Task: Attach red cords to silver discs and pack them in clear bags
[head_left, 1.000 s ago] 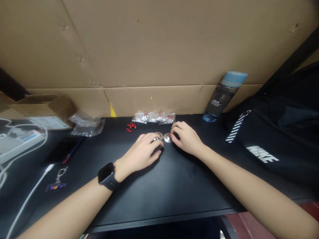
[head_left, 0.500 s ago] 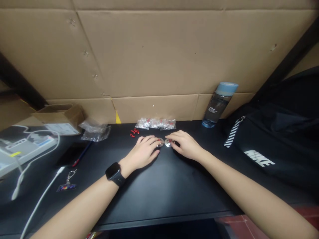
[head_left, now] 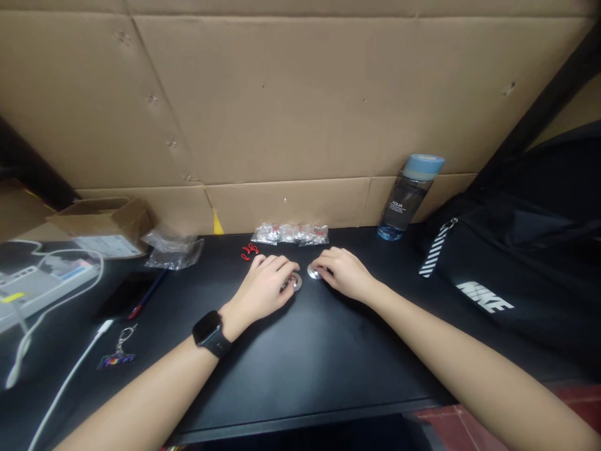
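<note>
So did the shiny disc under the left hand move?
Yes. The left disc slid toward the person, away from the plastic packets by the cardboard wall; the left hand came with it.

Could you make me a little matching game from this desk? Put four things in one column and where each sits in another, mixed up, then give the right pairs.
Things:
1. water bottle
2. keyring
3. black bag
4. red clips

Places:
A. at the right end of the desk
B. just beyond the left hand, in front of the small clear packets
C. upright against the cardboard wall, beyond the right hand
D. near the left front of the desk, beside a white cable

Pairs: 1-C, 2-D, 3-A, 4-B
</note>
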### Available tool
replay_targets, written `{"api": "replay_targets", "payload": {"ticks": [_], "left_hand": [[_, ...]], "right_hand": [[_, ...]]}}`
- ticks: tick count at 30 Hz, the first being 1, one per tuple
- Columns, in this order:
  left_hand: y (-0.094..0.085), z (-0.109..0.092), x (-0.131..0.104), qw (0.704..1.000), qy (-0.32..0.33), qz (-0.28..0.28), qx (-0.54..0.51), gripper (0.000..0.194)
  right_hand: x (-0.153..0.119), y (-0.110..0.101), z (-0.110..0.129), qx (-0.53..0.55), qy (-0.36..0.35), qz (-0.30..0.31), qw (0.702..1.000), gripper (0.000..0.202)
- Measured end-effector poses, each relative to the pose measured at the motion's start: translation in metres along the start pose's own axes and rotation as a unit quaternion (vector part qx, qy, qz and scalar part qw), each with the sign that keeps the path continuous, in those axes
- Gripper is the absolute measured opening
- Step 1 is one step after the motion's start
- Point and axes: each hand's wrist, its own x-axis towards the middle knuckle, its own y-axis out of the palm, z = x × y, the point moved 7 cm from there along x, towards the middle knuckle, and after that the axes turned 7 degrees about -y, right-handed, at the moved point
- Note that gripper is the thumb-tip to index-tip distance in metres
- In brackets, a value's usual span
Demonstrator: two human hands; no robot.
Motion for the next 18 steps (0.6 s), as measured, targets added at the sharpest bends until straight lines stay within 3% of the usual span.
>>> {"api": "replay_targets", "payload": {"ticks": [8,18], "left_hand": [[0.005,0.008,0.002,0.998,0.007,0.053,-0.036,0.022],[0.004,0.023,0.003,0.997,-0.032,0.039,-0.061,0.024]], "right_hand": [[0.005,0.003,-0.006,0.001,0.033,0.023,0.999,0.018],[0.003,-0.002,-0.01,-0.027,0.057,-0.004,0.998,0.01]]}}
